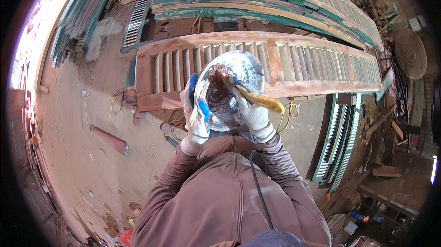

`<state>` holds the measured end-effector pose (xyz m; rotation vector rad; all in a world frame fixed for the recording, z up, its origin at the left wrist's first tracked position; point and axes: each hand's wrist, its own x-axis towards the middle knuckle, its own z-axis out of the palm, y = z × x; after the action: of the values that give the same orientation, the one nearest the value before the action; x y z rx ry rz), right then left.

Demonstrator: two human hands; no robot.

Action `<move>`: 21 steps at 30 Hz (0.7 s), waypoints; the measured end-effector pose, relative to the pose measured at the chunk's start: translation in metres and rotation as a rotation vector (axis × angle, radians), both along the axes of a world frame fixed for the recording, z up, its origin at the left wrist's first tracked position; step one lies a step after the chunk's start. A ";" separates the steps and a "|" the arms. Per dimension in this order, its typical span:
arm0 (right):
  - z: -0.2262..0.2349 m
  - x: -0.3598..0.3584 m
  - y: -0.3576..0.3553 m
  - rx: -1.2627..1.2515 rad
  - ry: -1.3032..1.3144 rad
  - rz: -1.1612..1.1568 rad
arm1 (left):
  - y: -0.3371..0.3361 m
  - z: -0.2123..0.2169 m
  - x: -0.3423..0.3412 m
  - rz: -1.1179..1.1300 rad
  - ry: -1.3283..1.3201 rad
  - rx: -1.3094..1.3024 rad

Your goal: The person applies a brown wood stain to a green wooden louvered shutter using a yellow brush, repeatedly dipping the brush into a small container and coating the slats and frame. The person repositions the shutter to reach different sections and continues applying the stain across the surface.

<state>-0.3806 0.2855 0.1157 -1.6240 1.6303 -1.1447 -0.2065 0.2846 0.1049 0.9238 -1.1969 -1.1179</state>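
Observation:
A round, silvery metal bowl [250, 65] is in front of my chest, its inside smeared with dark brown paste [218, 93]. Gloved in white with blue patches, my left hand [197, 120] grips the bowl's left side. My right hand [254, 114], in the same kind of glove, is closed around a tool with a worn yellow handle [268, 103]. The handle's butt points right, and the tool's other end reaches into the bowl at the paste. Paste and fingers partly hide that working end, so its exact shape cannot be made out.
Just beyond the bowl lies a long louvered wooden shutter [317, 65], with more shutters and green-edged boards [257, 5] behind it. Green shutters [337, 136] stand to the right. A brownish roll [109, 139] and yellow cords [288, 114] are on the floor.

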 end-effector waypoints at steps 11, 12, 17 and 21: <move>-0.003 -0.114 0.053 0.209 -0.852 -0.437 | 0.046 -0.093 0.068 0.081 0.290 0.255; -0.021 -0.129 0.058 0.021 -0.581 -0.382 | 0.044 -0.092 0.078 0.172 0.062 0.171; -0.054 -0.175 0.048 -0.110 0.180 -0.251 | 0.035 -0.042 0.075 0.451 0.262 0.446; -0.074 -0.188 0.032 -0.153 0.755 -0.088 | 0.033 -0.069 0.099 0.449 0.186 0.338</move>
<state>-0.5687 0.3176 0.0418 -2.2802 2.1134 -0.7344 -0.1074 0.3177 0.0359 1.2431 -0.6128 -1.0232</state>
